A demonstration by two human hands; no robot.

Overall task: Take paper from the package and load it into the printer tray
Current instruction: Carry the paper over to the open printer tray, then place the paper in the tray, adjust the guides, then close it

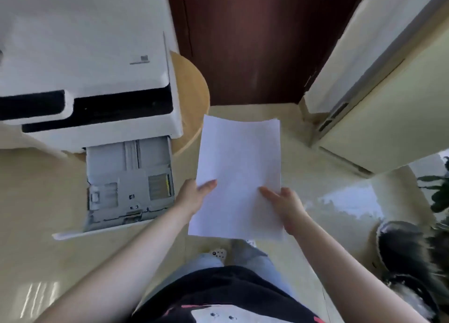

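A stack of white paper [239, 167] is held flat in the air at the centre of the head view, above the floor. My left hand [194, 196] grips its near left edge, thumb on top. My right hand [284, 204] grips its near right edge. To the left, the white printer [92, 62] has its grey paper tray [128, 184] pulled out toward me, with no paper visible inside. The paper is to the right of the tray, apart from it. The paper package is out of sight.
The printer stands on a round wooden table [192, 99]. A dark brown door [255, 40] is straight ahead, a cream cabinet [388, 103] to the right. A dark bin [408, 257] and a green plant [439, 189] stand at the right edge. My legs are below.
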